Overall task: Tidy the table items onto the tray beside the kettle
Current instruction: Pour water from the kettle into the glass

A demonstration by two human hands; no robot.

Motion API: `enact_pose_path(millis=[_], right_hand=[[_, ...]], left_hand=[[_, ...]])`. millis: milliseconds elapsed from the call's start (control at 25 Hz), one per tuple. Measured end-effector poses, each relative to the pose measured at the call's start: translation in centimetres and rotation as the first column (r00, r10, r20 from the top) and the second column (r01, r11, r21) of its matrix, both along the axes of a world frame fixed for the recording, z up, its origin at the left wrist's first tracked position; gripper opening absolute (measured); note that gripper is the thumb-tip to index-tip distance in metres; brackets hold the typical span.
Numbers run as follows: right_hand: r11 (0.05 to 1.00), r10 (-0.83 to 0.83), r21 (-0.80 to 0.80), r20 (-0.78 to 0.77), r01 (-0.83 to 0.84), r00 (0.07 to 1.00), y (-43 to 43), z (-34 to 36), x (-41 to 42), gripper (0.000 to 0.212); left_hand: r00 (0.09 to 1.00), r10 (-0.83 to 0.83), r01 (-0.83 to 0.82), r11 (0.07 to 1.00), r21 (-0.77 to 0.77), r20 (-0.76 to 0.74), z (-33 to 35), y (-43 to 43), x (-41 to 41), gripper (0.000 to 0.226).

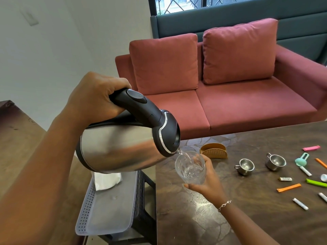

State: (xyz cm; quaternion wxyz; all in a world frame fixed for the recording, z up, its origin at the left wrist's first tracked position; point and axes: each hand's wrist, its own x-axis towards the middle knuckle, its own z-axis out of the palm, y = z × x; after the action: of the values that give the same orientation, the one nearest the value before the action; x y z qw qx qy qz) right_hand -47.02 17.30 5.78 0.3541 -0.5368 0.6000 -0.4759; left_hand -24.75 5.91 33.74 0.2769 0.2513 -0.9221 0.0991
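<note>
The kettle (120, 147), steel with a black handle, hangs tilted above the far end of the tray (106, 214). Its spout is down over a clear glass (191, 167), and a thin stream of water runs in. The grey tray, perforated along its rim, sits on a black stand (146, 200) just beside the left edge of the tabletop (247, 218). On the tray lies a white folded thing (108, 181), cloth or paper, half hidden under the kettle.

Spread over the dark brown tabletop are two small steel cups (245, 167), a tan napkin holder (214, 151), coloured clips (289, 187) and white sachets (300, 203). Those at the right edge are cut off. Behind stands a red sofa (230, 106) below a window (177, 4).

The left hand (95, 96) has its fingers (115, 85) clenched round the kettle handle. The right hand (207, 183) cups the glass from behind and beneath.
</note>
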Motion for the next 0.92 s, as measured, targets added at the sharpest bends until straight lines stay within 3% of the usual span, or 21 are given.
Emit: enact_pose_path(millis=[920], right_hand=[[1.0,0.009,-0.014,0.036,-0.009,0.999,1.2,-1.0,-0.8,0.09]], left_hand=[[0.999,-0.034,0.035,0.999,-0.037,0.024,-0.1,0.4,-0.9,0.027]])
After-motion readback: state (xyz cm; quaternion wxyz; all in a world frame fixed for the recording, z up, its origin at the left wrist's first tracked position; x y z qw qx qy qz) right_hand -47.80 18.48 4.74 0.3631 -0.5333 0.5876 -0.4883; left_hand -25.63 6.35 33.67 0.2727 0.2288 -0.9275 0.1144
